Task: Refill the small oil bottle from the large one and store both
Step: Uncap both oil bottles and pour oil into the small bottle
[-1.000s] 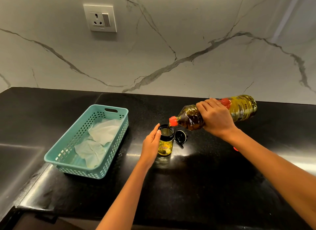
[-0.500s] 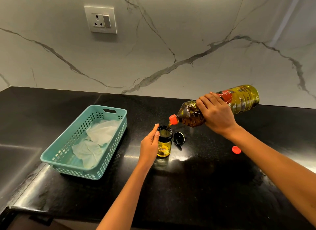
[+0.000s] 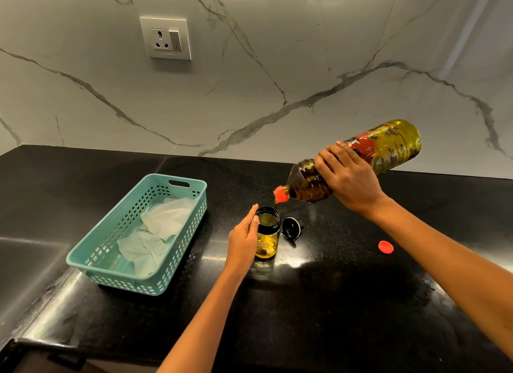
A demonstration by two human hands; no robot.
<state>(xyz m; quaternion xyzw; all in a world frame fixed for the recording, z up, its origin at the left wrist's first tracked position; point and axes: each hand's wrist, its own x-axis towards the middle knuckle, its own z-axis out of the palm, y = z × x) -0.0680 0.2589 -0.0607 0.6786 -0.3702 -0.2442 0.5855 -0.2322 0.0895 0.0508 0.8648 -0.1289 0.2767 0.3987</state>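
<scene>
Two bottles in play. Your right hand is wrapped round the mid-body of the large oil bottle, a ribbed clear plastic cylinder w/ a red and yellow label, dark amber oil inside. It's tipped neck-down to the left, red spout just above the small one's mouth, w/ a thin dark stream of oil running down into it.

The small oil bottle stands upright on the counter, center. It's a short round jar, clear w/ a black collar at the top and a yellow label; golden oil fills the lower part. Your left hand is curled against its left side, fingers pressed to the wall, steadying it.

Its black round lid lies just right of it, glossy, touching the counter. A small red cap sits further right, well apart from both.

Counter is polished black stone, speckled, reflective. Far wall is white marble w/ grey veins, a white socket plate set in it.

Left: a teal plastic basket, rectangular, perforated sides, slot handle at the far end. Inside it, crumpled white paper lining the bottom.
</scene>
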